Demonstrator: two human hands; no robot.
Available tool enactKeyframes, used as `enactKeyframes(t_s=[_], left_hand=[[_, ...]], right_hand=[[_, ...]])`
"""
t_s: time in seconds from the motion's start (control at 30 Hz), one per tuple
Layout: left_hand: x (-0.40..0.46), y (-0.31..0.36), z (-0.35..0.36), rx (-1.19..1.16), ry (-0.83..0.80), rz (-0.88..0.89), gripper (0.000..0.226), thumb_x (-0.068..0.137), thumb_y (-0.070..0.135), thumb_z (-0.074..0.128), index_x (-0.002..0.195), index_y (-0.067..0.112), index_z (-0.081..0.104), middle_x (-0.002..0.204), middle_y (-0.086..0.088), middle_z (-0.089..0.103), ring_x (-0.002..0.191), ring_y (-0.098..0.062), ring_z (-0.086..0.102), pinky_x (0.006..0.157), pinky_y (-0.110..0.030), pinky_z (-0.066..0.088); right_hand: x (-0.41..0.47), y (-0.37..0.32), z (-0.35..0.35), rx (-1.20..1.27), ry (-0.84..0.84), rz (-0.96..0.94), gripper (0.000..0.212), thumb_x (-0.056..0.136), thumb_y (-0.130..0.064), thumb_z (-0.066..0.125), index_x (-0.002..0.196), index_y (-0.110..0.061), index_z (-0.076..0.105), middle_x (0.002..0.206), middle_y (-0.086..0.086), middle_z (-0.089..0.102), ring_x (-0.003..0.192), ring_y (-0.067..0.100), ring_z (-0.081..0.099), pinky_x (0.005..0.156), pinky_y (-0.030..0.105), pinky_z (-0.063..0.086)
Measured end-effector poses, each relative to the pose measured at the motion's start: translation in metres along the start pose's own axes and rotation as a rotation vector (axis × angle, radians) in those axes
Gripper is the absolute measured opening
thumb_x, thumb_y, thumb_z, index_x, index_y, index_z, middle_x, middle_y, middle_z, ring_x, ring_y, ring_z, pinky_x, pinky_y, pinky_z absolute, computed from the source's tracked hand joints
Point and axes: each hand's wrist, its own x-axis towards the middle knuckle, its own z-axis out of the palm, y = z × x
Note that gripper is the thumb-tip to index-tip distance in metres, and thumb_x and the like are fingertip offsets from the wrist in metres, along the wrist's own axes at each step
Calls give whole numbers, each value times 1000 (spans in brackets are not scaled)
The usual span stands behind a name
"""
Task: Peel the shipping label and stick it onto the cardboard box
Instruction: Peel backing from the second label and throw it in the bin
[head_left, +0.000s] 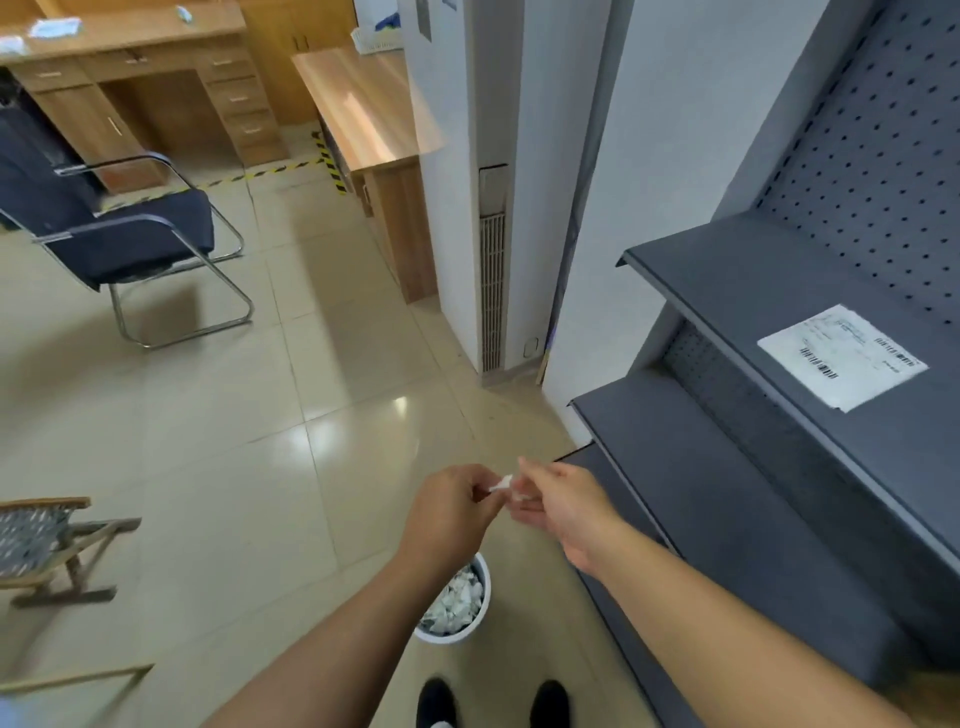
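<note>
A white shipping label with black barcodes lies flat on the upper grey shelf at the right. No cardboard box is in view. My left hand and my right hand meet low in the middle, above the floor. Both pinch a small white scrap of paper between their fingertips. The scrap is crumpled and mostly hidden by the fingers.
A white bin full of white paper scraps stands on the tiled floor under my hands. Grey metal shelves fill the right side. A dark office chair and wooden desks stand at the back left. A folding stool sits at the left edge.
</note>
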Motion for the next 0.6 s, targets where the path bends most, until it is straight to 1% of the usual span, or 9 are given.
enactKeyframes(t_s=[0.07,0.1,0.13,0.2,0.27,0.37,0.4,0.47,0.6], left_hand=[[4,-30,-1,54,16,-56,22,90,40,71,78,22,74,65,3,70,59,-13,64,62,-34,53],[5,-49,1,79,3,-88,25,91,42,69,75,24,72,62,3,69,56,-13,64,61,-35,54],[5,-61,2,102,-9,-111,27,92,44,67,72,27,70,60,4,69,54,-11,64,61,-35,55],[4,-85,7,119,-10,-163,28,94,45,64,71,29,68,61,6,69,56,-10,65,62,-34,55],[4,-108,15,104,0,-210,25,94,46,62,77,29,68,67,7,70,64,-12,65,62,-31,51],[2,-141,31,60,-14,-285,20,94,45,64,100,26,69,76,10,67,74,-14,63,64,-28,45],[1,-151,37,42,-19,-315,21,94,42,65,107,26,67,77,11,65,76,-14,64,65,-29,46],[0,-171,50,34,-25,-358,25,93,37,65,114,24,65,79,10,67,78,-16,66,66,-30,49],[-4,-213,82,63,-51,-429,24,94,29,61,116,22,68,91,0,74,87,-22,69,68,-30,49]], right_hand=[[16,19,11,-151,36,-16,29,102,-31,59,97,-4,69,101,15,74,80,21,68,81,37,61],[26,31,16,-205,53,-18,31,103,-34,57,100,-5,68,106,16,73,81,21,66,78,36,58],[31,39,17,-240,64,-19,32,103,-35,55,104,-6,68,107,15,72,83,20,63,75,37,55],[42,57,19,-299,51,-6,32,104,-40,52,112,-12,66,108,5,69,89,19,61,74,38,52],[55,77,17,-391,28,-16,34,103,-45,50,122,-19,62,117,1,67,100,19,63,80,40,54],[78,105,13,-541,13,-60,46,101,-54,46,135,-25,58,134,-1,62,119,19,59,102,45,51],[85,114,12,-583,13,-63,48,101,-56,45,137,-28,57,137,-4,61,122,18,58,105,45,48],[99,127,12,-644,2,-64,46,101,-57,45,137,-30,57,137,-7,60,122,14,55,104,38,45],[125,158,20,-693,-6,-54,36,102,-53,46,130,-34,60,123,-10,58,114,13,55,92,31,40]])
